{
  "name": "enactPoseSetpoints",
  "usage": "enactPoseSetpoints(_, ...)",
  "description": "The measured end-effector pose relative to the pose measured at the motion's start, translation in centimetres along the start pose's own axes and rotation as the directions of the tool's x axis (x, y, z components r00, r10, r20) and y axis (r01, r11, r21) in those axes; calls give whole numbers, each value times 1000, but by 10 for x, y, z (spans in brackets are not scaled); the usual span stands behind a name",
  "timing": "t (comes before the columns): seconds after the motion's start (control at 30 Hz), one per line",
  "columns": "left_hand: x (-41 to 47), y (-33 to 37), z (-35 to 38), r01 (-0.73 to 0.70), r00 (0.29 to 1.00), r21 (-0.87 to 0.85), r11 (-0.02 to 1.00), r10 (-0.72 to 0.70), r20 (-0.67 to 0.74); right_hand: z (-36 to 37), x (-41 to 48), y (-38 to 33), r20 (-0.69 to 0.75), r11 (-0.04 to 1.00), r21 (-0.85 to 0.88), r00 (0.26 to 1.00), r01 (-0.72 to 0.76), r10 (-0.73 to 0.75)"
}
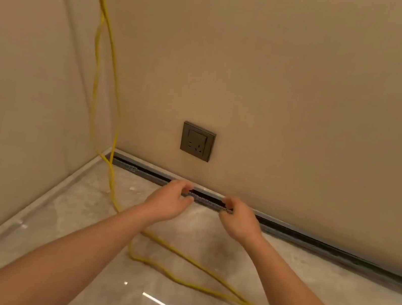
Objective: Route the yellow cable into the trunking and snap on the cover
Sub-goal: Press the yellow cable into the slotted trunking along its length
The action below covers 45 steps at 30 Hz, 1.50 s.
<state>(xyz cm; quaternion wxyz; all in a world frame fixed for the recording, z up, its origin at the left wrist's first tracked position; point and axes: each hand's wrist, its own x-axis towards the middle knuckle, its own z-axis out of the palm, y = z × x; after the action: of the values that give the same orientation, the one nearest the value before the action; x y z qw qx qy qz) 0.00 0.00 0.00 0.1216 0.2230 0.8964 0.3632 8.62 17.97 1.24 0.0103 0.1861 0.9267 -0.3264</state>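
Grey trunking [313, 239] runs along the foot of the back wall, with a dark open channel along its length. My left hand [169, 201] and my right hand [238, 218] reach to it side by side and pinch a short grey ribbed strip [206, 201] at the channel's front. The yellow cable [108, 62] hangs down in the left corner as two strands. It then trails in loops over the floor [202, 267] toward the lower right, outside the trunking.
A dark wall socket [197, 141] sits on the back wall just above my hands. A pale skirting strip [26, 205] lines the left wall. The floor is glossy marble tile [93, 214] with a bright light reflection near the bottom.
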Motion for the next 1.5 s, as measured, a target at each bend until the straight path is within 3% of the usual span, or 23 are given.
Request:
enactPoseSetpoints(0.27, 41, -24, 21, -52, 999, 233, 971, 53, -2, 21, 33, 22, -52, 969, -247, 999, -16, 3)
enactPoseSetpoints(0.37, 45, -32, 27, -92, 995, 284, 954, 102, -19, 28, 34, 27, -99, 941, -338, 994, 9, -46)
enactPoseSetpoints(0.5, 44, -40, 29, -133, 988, 370, 919, 152, -23, 33, 35, 26, -55, 871, -486, 993, 67, -107)
enactPoseSetpoints(0.9, 11, -46, 19, -107, 993, 389, 915, 115, 3, 42, 12, 19, -48, 912, -407, 996, 48, -74)
enactPoseSetpoints(1.1, -8, -41, 15, -77, 993, 290, 954, 47, 109, 37, -3, 22, -57, 807, -584, 987, 87, -148)
enactPoseSetpoints(1.27, -23, -42, 7, -165, 971, 195, 967, 125, 204, 31, -14, 17, 6, 747, -662, 998, 55, -68)
enactPoseSetpoints(1.4, -35, -45, 3, -258, 954, 248, 934, 205, 218, 29, -19, 14, 9, 830, -558, 999, 31, -31)
enactPoseSetpoints(1.5, -43, -48, -3, -269, 959, 293, 917, 227, 169, 36, -23, 7, 6, 897, -431, 994, 98, -106)
